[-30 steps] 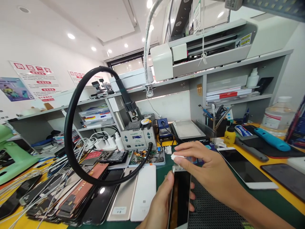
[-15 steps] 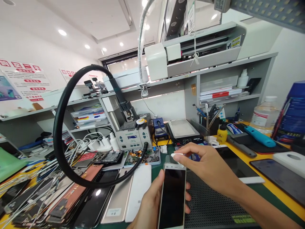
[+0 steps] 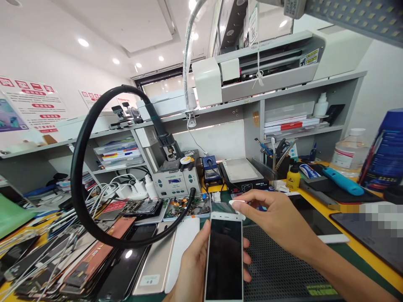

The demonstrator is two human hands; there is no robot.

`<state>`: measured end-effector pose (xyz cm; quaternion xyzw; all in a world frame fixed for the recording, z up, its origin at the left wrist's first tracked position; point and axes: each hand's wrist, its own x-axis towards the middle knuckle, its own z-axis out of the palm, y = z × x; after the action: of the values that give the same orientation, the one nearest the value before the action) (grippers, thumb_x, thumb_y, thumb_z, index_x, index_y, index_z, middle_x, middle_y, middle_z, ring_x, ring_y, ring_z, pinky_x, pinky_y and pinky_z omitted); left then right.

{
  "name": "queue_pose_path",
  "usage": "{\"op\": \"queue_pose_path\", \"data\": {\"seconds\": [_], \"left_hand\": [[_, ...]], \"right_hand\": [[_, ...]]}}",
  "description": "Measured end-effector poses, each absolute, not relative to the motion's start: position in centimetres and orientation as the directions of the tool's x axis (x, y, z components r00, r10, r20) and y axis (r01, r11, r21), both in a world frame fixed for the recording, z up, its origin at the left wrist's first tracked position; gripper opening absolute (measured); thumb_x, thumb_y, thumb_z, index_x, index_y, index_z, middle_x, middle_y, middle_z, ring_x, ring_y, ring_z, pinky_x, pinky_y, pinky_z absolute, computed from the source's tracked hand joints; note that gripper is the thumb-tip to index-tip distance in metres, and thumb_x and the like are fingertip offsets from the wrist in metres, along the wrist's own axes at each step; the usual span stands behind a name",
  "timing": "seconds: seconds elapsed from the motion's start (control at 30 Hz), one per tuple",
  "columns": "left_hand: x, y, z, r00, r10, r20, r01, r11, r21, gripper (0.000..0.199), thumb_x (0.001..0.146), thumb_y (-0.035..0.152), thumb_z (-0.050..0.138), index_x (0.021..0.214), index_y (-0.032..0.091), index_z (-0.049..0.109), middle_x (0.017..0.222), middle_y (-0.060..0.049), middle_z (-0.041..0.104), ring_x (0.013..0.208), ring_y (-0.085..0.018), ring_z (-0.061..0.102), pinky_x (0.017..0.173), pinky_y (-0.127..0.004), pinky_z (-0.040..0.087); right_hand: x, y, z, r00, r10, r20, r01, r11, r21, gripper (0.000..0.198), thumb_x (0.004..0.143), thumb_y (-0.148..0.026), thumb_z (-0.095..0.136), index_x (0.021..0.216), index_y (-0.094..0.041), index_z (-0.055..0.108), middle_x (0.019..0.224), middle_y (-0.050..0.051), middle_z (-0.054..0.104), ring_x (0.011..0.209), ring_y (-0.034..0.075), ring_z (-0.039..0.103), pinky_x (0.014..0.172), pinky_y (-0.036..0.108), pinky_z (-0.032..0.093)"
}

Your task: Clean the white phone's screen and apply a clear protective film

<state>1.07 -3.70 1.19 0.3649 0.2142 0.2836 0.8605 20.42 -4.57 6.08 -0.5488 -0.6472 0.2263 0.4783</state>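
A smartphone with a white frame and a dark screen stands in my left hand. The thumb lies along its left edge and several fingers wrap round its right edge. Just above the phone's top right corner, my right hand is closed in a pinch on a small white piece. Part of that piece hangs down by the phone's corner; its exact kind cannot be made out. Below both hands lies a dark perforated mat.
Left of the phone lie a white panel, a gold phone back and stacked phone parts. A hot air station with a looping black hose stands behind. A tablet and a yellow bottle are on the right.
The phone and my left hand have shifted slightly left. My right hand has moved a little to the right, still pinching the white piece.
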Motion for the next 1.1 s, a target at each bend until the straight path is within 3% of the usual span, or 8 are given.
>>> {"op": "queue_pose_path", "data": {"seconds": [0.23,0.43,0.63,0.87,1.1], "left_hand": [[0.9,-3.5,1.6,0.776,0.619,-0.12,-0.356,0.588,0.726,0.083,0.097,0.067,0.024,0.112,-0.001,0.07,0.096,-0.018,0.073,0.079,-0.027,0.071,0.08,-0.035,0.047],[1.1,-3.9,1.7,0.718,0.687,-0.111,-0.414,0.55,0.725,0.076,0.097,0.064,0.03,0.108,0.0,0.071,0.095,-0.018,0.073,0.071,-0.025,0.071,0.074,-0.034,0.048],[1.1,-3.7,1.4,0.737,0.668,-0.106,-0.424,0.578,0.697,0.08,0.097,0.067,0.027,0.109,0.002,0.071,0.096,-0.019,0.073,0.072,-0.026,0.071,0.072,-0.035,0.049],[1.1,-3.7,1.6,0.724,0.68,-0.116,-0.432,0.578,0.692,0.079,0.096,0.067,0.03,0.108,0.001,0.071,0.085,-0.016,0.072,0.07,-0.025,0.071,0.072,-0.034,0.05],[1.3,-3.9,2.1,0.654,0.745,-0.13,-0.494,0.551,0.672,0.067,0.1,0.057,0.034,0.116,0.003,0.069,0.102,-0.018,0.073,0.081,-0.024,0.07,0.075,-0.037,0.054]], "right_hand": [[20.4,-4.5,5.9,0.068,0.931,0.36,0.415,0.302,-0.859,0.025,0.091,-0.044,0.065,0.079,-0.024,0.073,0.086,0.0,0.076,0.074,0.018,0.067,0.066,0.028,0.049],[20.4,-4.5,5.6,0.075,0.938,0.337,0.365,0.289,-0.885,0.029,0.09,-0.047,0.066,0.076,-0.022,0.067,0.072,-0.001,0.069,0.067,0.016,0.063,0.062,0.026,0.048],[20.1,-4.5,5.3,0.078,0.946,0.315,0.317,0.276,-0.908,0.03,0.089,-0.046,0.067,0.075,-0.021,0.062,0.071,-0.001,0.067,0.063,0.015,0.061,0.059,0.026,0.048],[20.1,-4.6,5.0,0.076,0.948,0.308,0.314,0.271,-0.91,0.03,0.089,-0.046,0.068,0.074,-0.021,0.059,0.07,-0.002,0.066,0.063,0.014,0.061,0.059,0.025,0.048],[19.8,-4.5,4.7,0.065,0.952,0.301,0.315,0.266,-0.911,0.034,0.089,-0.049,0.068,0.074,-0.021,0.057,0.067,-0.003,0.063,0.061,0.014,0.06,0.057,0.024,0.046]]}}
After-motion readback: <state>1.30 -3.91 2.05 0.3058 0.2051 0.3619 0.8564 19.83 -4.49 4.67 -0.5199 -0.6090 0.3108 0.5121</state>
